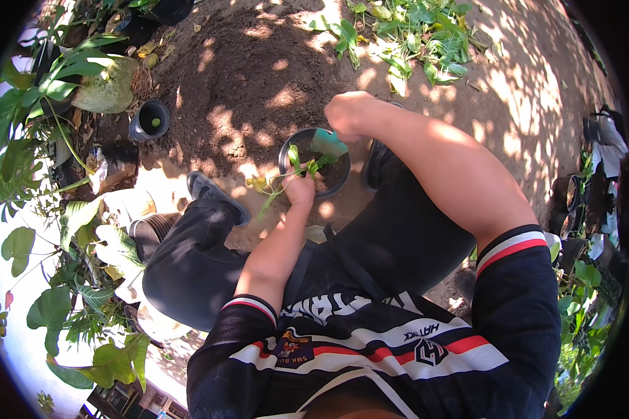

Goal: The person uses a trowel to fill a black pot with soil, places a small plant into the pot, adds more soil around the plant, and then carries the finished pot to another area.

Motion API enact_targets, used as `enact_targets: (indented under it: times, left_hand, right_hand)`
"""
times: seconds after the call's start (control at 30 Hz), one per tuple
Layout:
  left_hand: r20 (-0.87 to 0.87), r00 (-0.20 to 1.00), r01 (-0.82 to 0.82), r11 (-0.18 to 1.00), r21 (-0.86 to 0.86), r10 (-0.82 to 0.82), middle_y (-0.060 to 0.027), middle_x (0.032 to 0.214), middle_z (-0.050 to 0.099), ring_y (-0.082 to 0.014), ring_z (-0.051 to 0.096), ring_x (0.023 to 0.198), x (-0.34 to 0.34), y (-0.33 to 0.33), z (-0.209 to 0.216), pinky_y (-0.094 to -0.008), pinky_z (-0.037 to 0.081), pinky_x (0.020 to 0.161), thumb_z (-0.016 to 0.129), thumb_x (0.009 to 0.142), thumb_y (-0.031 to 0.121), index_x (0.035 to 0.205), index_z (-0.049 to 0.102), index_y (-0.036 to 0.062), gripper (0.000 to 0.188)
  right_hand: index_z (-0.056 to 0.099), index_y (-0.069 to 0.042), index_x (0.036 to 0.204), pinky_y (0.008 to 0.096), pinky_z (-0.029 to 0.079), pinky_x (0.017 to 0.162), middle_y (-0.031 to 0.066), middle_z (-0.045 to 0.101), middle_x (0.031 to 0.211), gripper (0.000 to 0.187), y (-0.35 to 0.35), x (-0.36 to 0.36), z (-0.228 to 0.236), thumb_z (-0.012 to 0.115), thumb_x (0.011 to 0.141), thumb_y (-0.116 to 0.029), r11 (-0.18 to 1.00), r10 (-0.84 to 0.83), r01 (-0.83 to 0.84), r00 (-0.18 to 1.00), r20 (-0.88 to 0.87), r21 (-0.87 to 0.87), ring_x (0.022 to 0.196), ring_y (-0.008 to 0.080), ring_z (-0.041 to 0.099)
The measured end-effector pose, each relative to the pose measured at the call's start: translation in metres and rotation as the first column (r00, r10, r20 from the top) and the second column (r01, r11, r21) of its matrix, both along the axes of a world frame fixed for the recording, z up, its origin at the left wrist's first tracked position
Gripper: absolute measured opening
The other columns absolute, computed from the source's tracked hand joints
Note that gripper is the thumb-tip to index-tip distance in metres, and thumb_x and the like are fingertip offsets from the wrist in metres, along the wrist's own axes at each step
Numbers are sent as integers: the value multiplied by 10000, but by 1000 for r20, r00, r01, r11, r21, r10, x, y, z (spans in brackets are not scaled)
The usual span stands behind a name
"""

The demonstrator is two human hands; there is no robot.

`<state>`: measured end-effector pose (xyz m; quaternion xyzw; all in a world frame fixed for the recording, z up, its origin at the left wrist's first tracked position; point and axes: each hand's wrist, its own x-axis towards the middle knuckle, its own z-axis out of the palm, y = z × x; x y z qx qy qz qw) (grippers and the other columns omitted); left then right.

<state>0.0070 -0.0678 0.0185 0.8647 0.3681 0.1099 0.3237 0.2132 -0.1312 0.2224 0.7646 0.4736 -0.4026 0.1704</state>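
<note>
A round black pot [344, 183] with dark soil in it stands on the ground between my feet. My left hand [299, 188] is closed round the stem of a small leafy plant [312, 167], holding it over the pot near its left side. Some of the plant's yellowish-green leaves trail past the pot's left rim. My right hand [349, 115] is in a fist above the pot's far right rim, gripping a teal trowel [326, 143]. The trowel's blade reaches down into the pot beside the leaves; its handle is hidden in my fist.
Beyond the pot spreads a heap of dark loose soil [248, 77]. A pile of green leafy cuttings [423, 38] lies at the far right. On the left are a small black pot [149, 120] holding a round green thing, a large pale-green rounded object [106, 85] and several leafy plants.
</note>
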Motion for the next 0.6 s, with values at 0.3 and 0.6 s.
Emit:
enact_targets:
  times: [0.3,0.6]
  left_hand:
    - [168,974,-85,937,-337,149,-71,705,596,-200,572,639,3,11,-25,-311,452,636,731,629,99,779,639,43,184]
    - [193,975,22,818,-574,110,-25,758,604,-108,553,701,1,20,-13,-248,430,663,710,671,83,823,642,25,176]
  right_hand:
    - [679,-53,796,374,508,612,105,650,806,241,-8,5,-2,591,575,-87,996,-29,28,999,13,86,765,242,634]
    - [633,4,678,339,450,499,103,609,622,299,-61,30,8,536,791,-255,856,-504,516,847,-170,33,541,204,572]
